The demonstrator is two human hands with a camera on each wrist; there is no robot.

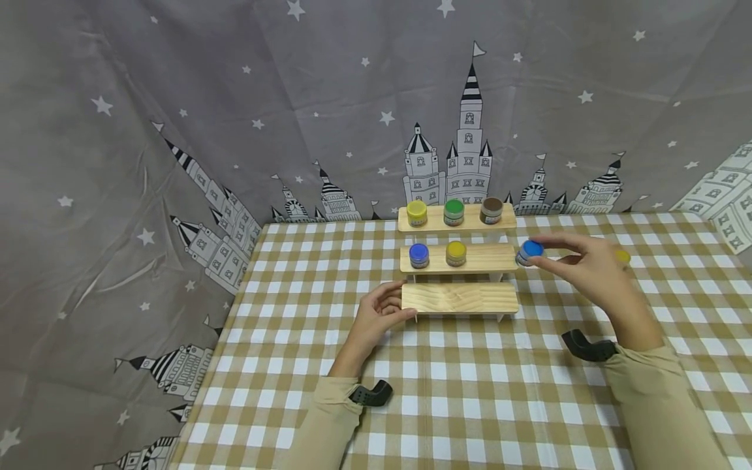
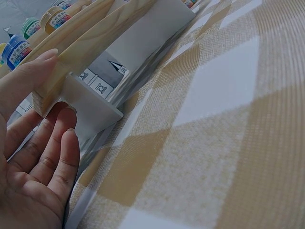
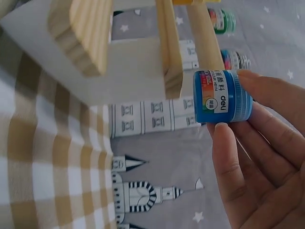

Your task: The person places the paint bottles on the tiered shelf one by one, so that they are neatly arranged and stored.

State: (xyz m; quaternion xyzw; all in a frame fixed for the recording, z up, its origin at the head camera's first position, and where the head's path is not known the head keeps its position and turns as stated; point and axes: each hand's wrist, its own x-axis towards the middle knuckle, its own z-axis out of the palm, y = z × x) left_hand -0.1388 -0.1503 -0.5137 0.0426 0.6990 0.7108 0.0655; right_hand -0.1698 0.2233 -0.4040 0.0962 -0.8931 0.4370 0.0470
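Note:
A small jar of light-blue paint (image 1: pixel 531 250) is pinched between the thumb and fingers of my right hand (image 1: pixel 596 264), just off the right end of the middle tier. In the right wrist view the blue jar (image 3: pixel 220 97) lies sideways across the picture, its label showing. My left hand (image 1: pixel 375 314) holds the left end of the three-tier wooden rack (image 1: pixel 461 298) at its lowest board. In the left wrist view the thumb (image 2: pixel 47 55) lies on top of that board and the fingers curl beneath. The middle tier bears a blue-violet jar (image 1: pixel 419 255) and an ochre-yellow jar (image 1: pixel 455 253).
On the top tier stand a yellow jar (image 1: pixel 417 213), a green jar (image 1: pixel 454 212) and a brown jar (image 1: pixel 491 211). Another yellow jar (image 1: pixel 623 257) sits on the checked tablecloth (image 1: pixel 470 391), partly behind my right hand. A grey castle-print curtain (image 1: pixel 329 85) hangs behind the table.

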